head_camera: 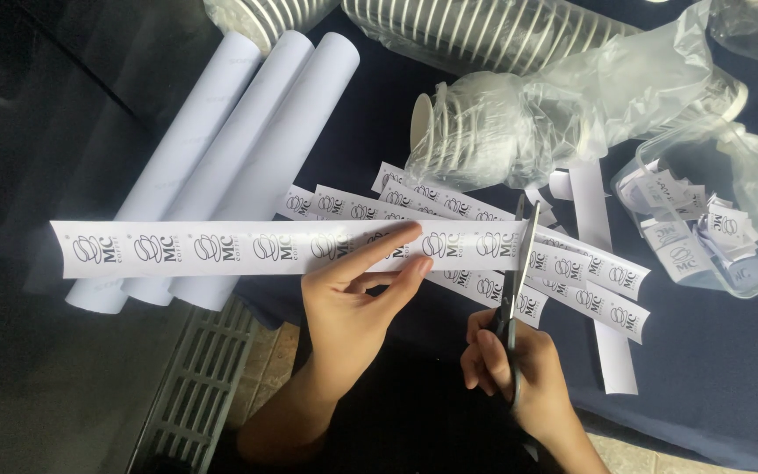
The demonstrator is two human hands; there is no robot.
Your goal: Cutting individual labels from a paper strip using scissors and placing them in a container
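White paper strip (221,248) pinched flat in left hand (348,303) over dark tablecloth (712,386); right hand (519,364) closed round scissors (514,281), blades open astride strip; cutting step, next calls for a straight snip between printed marks.

We see a white strip (247,248) with repeating black logos, white rolls (230,149), navy cloth (712,360), dark scissors (518,263), clear bags (625,83), white cups (458,132).

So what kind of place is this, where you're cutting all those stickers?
Probably a small drinks shop or cafe's prep table. Stacks of paper cups sit in plastic bags, logo label strips are being snipped with scissors, and cut labels fill a clear tub on the dark tablecloth.
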